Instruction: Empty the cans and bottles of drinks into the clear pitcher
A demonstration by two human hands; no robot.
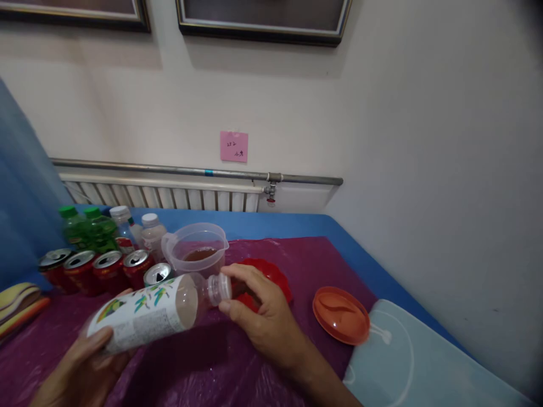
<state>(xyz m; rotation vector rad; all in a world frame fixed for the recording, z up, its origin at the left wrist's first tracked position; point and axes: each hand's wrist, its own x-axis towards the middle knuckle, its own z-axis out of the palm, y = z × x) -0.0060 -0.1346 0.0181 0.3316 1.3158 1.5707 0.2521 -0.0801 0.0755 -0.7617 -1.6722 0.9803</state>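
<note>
A clear plastic bottle point(148, 308) with a white, leaf-printed label lies tilted in the air, its neck to the right and slightly raised. My left hand point(91, 362) is wrapped round its base end. At the neck, the thumb and fingers of my right hand point(271, 322) pinch the whitish bottle cap point(224, 286), which sits at the mouth. Just behind stands a clear plastic measuring jug point(178, 259) with brown liquid in it. A red bowl point(278, 276) with a wavy rim is partly hidden by my right hand.
Several open red cans point(108, 271) and a greenish can point(156, 274) stand at left, before green bottles point(99, 229) and white-capped bottles point(153, 230). An orange oval dish point(341, 316) and pale blue mat point(419, 356) lie right. Purple plastic sheeting point(314, 254) covers the blue table.
</note>
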